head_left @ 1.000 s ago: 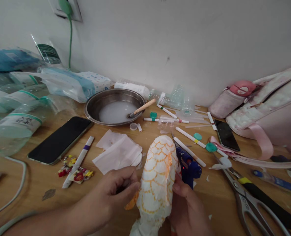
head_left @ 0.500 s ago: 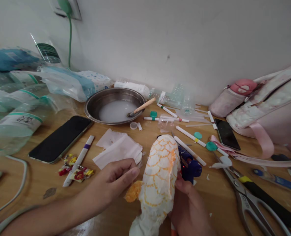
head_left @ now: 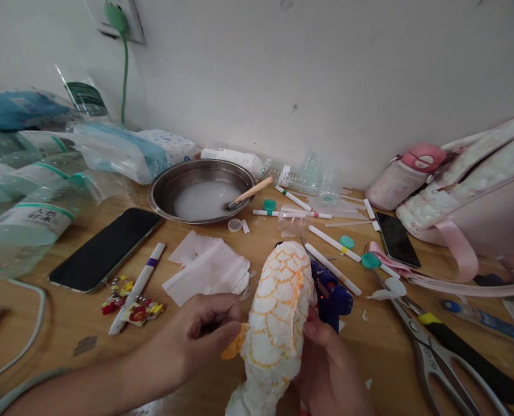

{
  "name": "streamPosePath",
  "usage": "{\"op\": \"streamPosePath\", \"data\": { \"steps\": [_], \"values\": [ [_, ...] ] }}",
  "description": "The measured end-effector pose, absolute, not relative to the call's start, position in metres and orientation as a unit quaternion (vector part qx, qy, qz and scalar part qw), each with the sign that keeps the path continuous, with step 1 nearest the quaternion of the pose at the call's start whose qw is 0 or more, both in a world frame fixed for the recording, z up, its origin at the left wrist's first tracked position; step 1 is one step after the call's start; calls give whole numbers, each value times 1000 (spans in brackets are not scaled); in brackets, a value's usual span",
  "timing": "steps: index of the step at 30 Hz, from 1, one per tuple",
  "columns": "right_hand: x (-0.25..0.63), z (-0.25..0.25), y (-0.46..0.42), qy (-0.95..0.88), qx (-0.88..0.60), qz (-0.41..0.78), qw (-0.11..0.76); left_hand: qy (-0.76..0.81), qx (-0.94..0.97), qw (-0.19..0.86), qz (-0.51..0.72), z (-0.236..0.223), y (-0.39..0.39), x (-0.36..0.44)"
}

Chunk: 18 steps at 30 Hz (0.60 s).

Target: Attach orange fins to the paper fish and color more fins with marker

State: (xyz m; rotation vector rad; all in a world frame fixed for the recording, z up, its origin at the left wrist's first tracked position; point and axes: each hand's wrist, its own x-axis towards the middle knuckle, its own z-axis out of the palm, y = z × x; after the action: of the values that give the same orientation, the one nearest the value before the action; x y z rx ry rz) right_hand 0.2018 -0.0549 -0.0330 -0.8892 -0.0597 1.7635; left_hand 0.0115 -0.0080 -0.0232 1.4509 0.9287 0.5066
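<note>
A white paper-covered fish shape point(head_left: 276, 315) with orange scale lines stands tilted above the wooden table. My right hand point(head_left: 330, 370) grips its lower right side from behind. My left hand point(head_left: 198, 338) is closed, its fingertips pinching a small orange paper piece point(head_left: 234, 346) against the fish's left side. A blue glue gun point(head_left: 329, 292) lies right behind the fish, its red light lit.
Folded white tissues point(head_left: 209, 268), a black phone point(head_left: 104, 248), a purple-banded marker point(head_left: 137, 286) and candy wrappers point(head_left: 133, 306) lie to the left. A steel bowl point(head_left: 163, 190) with milky liquid and a brush sits behind. Markers, caps, scissors point(head_left: 439, 352), a second phone point(head_left: 393, 238) and a pink bag point(head_left: 477, 202) lie to the right.
My left hand drew the orange piece slightly away from the fish, then brought it back against the left side. The fish tilted a little; my right hand kept its grip.
</note>
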Motion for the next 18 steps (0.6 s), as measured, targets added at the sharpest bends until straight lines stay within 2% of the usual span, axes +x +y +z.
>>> {"op": "streamPosePath", "data": {
  "steps": [10, 15, 18],
  "values": [
    [201, -32, -54, -27, -360, 753, 549, 409, 674, 581, 202, -18, -7, 10],
    [203, -28, -52, -25, -352, 755, 553, 421, 706, 513, 245, -19, 1, 7],
    [204, -29, -52, -26, -356, 753, 552, 447, 687, 507, 266, -20, 7, 7]
  ]
}}
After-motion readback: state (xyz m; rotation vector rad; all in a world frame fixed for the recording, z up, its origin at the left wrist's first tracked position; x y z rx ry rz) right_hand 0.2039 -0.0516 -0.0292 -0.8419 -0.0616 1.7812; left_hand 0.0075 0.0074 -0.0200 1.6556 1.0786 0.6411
